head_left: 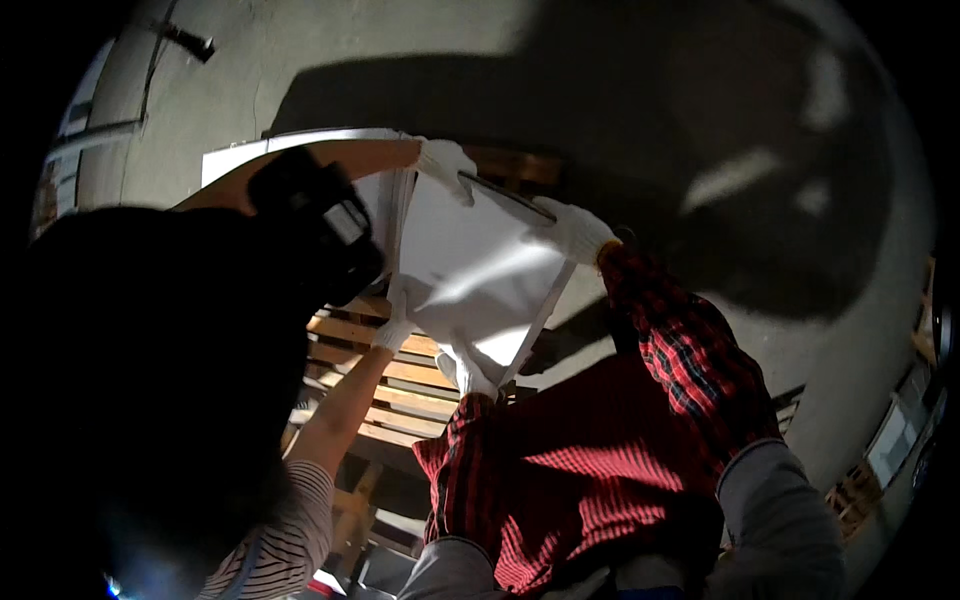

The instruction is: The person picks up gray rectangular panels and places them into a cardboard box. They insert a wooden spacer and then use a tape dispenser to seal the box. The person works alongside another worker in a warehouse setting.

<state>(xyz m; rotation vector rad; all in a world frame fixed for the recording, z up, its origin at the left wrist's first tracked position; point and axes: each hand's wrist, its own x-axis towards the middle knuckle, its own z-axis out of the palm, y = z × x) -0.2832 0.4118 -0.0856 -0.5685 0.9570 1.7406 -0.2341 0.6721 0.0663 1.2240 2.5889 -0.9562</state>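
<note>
A large white flat panel (475,250) with thin dark edges lies tilted between me and a co-worker. My right hand (575,232), in a white glove, grips its far right corner. At the near edge, my left hand (468,372), also gloved in white, holds the panel; the fingertips beneath it are hidden. The co-worker's gloved hands hold the same panel: one hand (445,168) at the far left corner, the other hand (397,325) by the near left side. Red-and-black plaid sleeves (690,350) cover my forearms.
Under and beside the panel is a slatted wooden pallet (415,392). Another white panel or stack (240,155) lies behind the co-worker's arm. The co-worker, with a black device (320,225) on the head, fills the left. Grey concrete floor (420,35) stretches beyond, under dark shadows.
</note>
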